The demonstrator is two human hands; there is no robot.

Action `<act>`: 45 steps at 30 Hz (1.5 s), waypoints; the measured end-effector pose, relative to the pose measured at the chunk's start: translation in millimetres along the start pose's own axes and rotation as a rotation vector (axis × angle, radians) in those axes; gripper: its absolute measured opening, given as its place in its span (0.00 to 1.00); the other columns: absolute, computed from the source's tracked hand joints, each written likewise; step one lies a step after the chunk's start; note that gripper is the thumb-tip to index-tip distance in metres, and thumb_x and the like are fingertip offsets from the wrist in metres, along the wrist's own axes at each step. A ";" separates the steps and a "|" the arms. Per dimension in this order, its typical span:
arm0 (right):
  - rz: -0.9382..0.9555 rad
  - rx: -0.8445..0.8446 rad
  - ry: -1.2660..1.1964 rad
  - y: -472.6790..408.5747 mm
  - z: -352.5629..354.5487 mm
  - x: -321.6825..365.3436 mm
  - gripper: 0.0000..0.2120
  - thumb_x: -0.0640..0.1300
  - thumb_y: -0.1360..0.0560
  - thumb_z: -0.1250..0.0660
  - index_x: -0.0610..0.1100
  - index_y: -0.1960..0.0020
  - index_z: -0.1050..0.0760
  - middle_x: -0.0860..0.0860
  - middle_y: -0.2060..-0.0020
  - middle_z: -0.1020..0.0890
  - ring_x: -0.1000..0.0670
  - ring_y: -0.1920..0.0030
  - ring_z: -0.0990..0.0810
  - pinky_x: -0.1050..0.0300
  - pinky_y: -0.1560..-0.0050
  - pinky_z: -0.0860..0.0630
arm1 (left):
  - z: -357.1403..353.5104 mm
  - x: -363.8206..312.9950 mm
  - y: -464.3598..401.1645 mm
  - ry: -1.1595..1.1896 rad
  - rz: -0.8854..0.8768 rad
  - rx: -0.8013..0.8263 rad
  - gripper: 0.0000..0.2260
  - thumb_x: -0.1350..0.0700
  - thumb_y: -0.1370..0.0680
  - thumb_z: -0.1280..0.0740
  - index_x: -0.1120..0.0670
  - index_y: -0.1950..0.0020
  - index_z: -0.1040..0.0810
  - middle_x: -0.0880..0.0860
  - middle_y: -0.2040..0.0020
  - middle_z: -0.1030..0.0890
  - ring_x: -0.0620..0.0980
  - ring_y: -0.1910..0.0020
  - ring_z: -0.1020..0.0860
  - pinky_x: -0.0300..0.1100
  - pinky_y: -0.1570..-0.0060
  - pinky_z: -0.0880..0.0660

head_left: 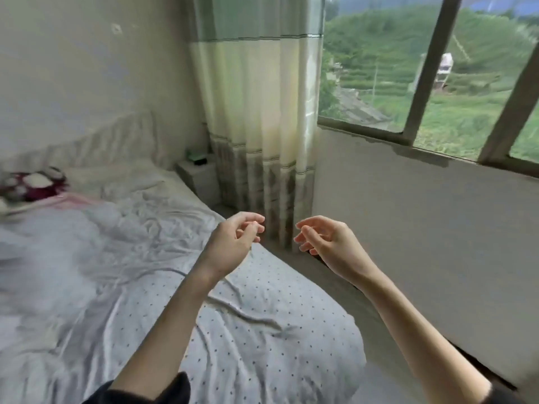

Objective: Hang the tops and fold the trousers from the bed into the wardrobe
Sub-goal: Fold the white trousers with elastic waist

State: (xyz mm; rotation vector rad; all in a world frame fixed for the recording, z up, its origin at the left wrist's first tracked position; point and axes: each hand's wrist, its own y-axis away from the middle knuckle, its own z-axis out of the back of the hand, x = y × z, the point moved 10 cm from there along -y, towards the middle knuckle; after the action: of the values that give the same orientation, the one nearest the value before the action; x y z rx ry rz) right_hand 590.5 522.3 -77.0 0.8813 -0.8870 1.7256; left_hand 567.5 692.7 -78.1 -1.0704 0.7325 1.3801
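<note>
Over the bed's (262,330) foot, I see left hand (233,243) and right hand (326,243) raised, fingers loosely curled, holding nothing: probably between garments. No tops, trousers or wardrobe in view.

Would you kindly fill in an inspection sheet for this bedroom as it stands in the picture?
Surface: bed under a rumpled dotted sheet.
Job's things: no tops, trousers or wardrobe seen.
Clutter: dark red and white bundle at the far end of the bed, too blurred to identify; small dark objects on the nightstand.
Hands: left hand and right hand raised above the bed corner, fingers loosely curled, holding nothing.
Cables: nothing seen.
Surroundings: curtain in the corner; window onto green hills.
</note>
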 end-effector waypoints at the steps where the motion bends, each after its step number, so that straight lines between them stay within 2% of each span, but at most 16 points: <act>1: 0.027 0.075 -0.004 -13.8 -32.3 7.3 0.07 0.42 0.21 0.39 0.45 0.49 0.22 0.48 0.58 0.16 0.50 0.59 0.17 0.59 0.54 0.22 | 29.2 17.3 6.7 -0.001 0.046 -0.065 0.09 0.59 0.19 0.42 0.51 0.46 0.23 0.49 0.53 0.20 0.46 0.54 0.21 0.39 0.51 0.24; 3: 0.063 0.188 -0.012 -32.2 -80.2 21.9 0.07 0.42 0.21 0.39 0.44 0.49 0.22 0.48 0.58 0.16 0.50 0.60 0.17 0.59 0.55 0.23 | 71.9 48.4 18.0 -0.002 0.132 -0.168 0.08 0.58 0.19 0.42 0.51 0.48 0.24 0.48 0.53 0.20 0.45 0.55 0.21 0.39 0.51 0.25; 5: 0.122 0.383 -0.008 -45.3 -155.1 45.7 0.08 0.42 0.21 0.39 0.44 0.48 0.22 0.49 0.58 0.17 0.50 0.60 0.18 0.59 0.55 0.23 | 130.4 86.5 47.1 0.002 0.227 -0.340 0.08 0.59 0.19 0.42 0.50 0.49 0.24 0.48 0.54 0.21 0.44 0.57 0.22 0.39 0.53 0.26; 8: 0.199 0.567 -0.028 -42.9 -235.2 71.2 0.06 0.43 0.21 0.40 0.48 0.51 0.24 0.54 0.62 0.18 0.53 0.62 0.19 0.60 0.57 0.24 | 180.6 124.5 88.6 -0.020 0.330 -0.471 0.09 0.60 0.19 0.42 0.50 0.51 0.25 0.49 0.55 0.21 0.43 0.59 0.22 0.37 0.55 0.26; 12: 0.299 0.815 -0.031 -9.7 -350.6 107.2 0.06 0.41 0.21 0.40 0.47 0.51 0.24 0.53 0.63 0.19 0.60 0.67 0.20 0.70 0.64 0.27 | 248.3 168.1 166.9 -0.044 0.468 -0.639 0.09 0.59 0.19 0.42 0.49 0.51 0.24 0.46 0.55 0.21 0.42 0.58 0.22 0.33 0.58 0.27; 16: 0.390 0.976 -0.022 34.2 -446.6 141.0 0.07 0.41 0.21 0.39 0.44 0.49 0.23 0.49 0.61 0.17 0.52 0.63 0.18 0.63 0.60 0.24 | 309.0 211.5 239.5 -0.044 0.559 -0.750 0.09 0.58 0.19 0.42 0.47 0.50 0.24 0.44 0.53 0.21 0.45 0.52 0.21 0.40 0.49 0.25; 19: 0.421 1.051 0.010 60.0 -522.3 154.7 0.08 0.40 0.21 0.39 0.40 0.46 0.22 0.47 0.60 0.17 0.49 0.61 0.18 0.56 0.55 0.21 | 350.9 255.5 284.1 -0.018 0.643 -0.787 0.09 0.57 0.19 0.43 0.47 0.50 0.25 0.45 0.51 0.21 0.44 0.51 0.21 0.43 0.48 0.25; 25: 0.283 1.099 0.124 84.1 -677.4 150.2 0.06 0.39 0.22 0.39 0.45 0.54 0.24 0.49 0.63 0.19 0.50 0.62 0.20 0.61 0.62 0.28 | 450.0 372.3 347.7 -0.002 0.829 -0.757 0.10 0.57 0.19 0.42 0.43 0.53 0.25 0.43 0.52 0.21 0.46 0.46 0.23 0.45 0.42 0.26; 28: 0.237 1.090 0.226 78.3 -733.9 143.9 0.10 0.38 0.23 0.38 0.50 0.60 0.25 0.50 0.62 0.19 0.47 0.57 0.20 0.56 0.54 0.26 | 486.5 419.1 357.0 0.026 0.883 -0.722 0.08 0.56 0.20 0.41 0.45 0.49 0.24 0.46 0.48 0.22 0.46 0.45 0.24 0.44 0.42 0.26; 30: 0.195 1.045 0.315 66.8 -769.7 135.6 0.07 0.40 0.23 0.38 0.46 0.53 0.21 0.46 0.54 0.17 0.44 0.50 0.19 0.55 0.49 0.26 | 505.9 451.2 358.9 0.026 0.920 -0.690 0.08 0.56 0.20 0.41 0.48 0.44 0.24 0.47 0.45 0.22 0.44 0.45 0.25 0.40 0.44 0.26; 33: 0.173 0.928 0.501 43.0 -808.7 125.4 0.13 0.45 0.22 0.40 0.45 0.41 0.24 0.45 0.45 0.19 0.44 0.43 0.22 0.55 0.47 0.28 | 518.7 489.3 355.3 0.031 0.941 -0.636 0.12 0.56 0.19 0.41 0.51 0.38 0.25 0.47 0.41 0.23 0.42 0.44 0.27 0.36 0.44 0.29; 36: 0.159 0.852 0.567 18.7 -855.2 114.1 0.15 0.46 0.22 0.40 0.42 0.37 0.27 0.43 0.41 0.21 0.43 0.40 0.24 0.54 0.47 0.29 | 537.1 535.4 344.0 0.016 0.946 -0.604 0.15 0.57 0.20 0.40 0.53 0.33 0.28 0.49 0.35 0.26 0.45 0.39 0.28 0.35 0.42 0.32; 38: 0.117 0.792 0.586 0.6 -872.6 104.0 0.19 0.46 0.22 0.40 0.38 0.34 0.31 0.40 0.38 0.26 0.41 0.37 0.28 0.52 0.41 0.31 | 551.4 557.1 332.9 -0.023 0.950 -0.602 0.18 0.58 0.20 0.40 0.54 0.30 0.32 0.51 0.31 0.30 0.49 0.33 0.31 0.37 0.40 0.34; 40: -0.001 0.738 0.595 -18.8 -889.8 80.8 0.24 0.49 0.22 0.40 0.36 0.32 0.36 0.38 0.35 0.31 0.39 0.34 0.32 0.50 0.36 0.35 | 565.2 581.0 315.6 -0.078 0.938 -0.598 0.22 0.57 0.20 0.39 0.54 0.27 0.37 0.52 0.28 0.35 0.50 0.29 0.36 0.39 0.35 0.37; 42: -0.148 0.712 0.546 -32.5 -903.9 55.5 0.25 0.51 0.23 0.40 0.34 0.33 0.34 0.37 0.36 0.29 0.39 0.35 0.30 0.50 0.38 0.33 | 576.5 598.6 295.2 -0.131 0.912 -0.582 0.26 0.55 0.20 0.38 0.55 0.24 0.43 0.53 0.25 0.41 0.49 0.26 0.43 0.41 0.30 0.42; 45: -0.361 0.634 0.375 -50.1 -913.5 35.6 0.23 0.51 0.22 0.39 0.31 0.39 0.28 0.38 0.51 0.21 0.41 0.48 0.22 0.53 0.52 0.25 | 584.2 622.4 263.8 -0.179 0.911 -0.537 0.32 0.48 0.21 0.38 0.55 0.23 0.50 0.54 0.23 0.47 0.50 0.25 0.46 0.45 0.29 0.43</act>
State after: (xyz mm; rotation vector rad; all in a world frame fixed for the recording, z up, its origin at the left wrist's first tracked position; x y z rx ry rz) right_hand 482.2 1342.2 -469.7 0.9962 0.0866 1.7793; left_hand 270.8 1441.8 -464.3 -1.0229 0.7673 2.5250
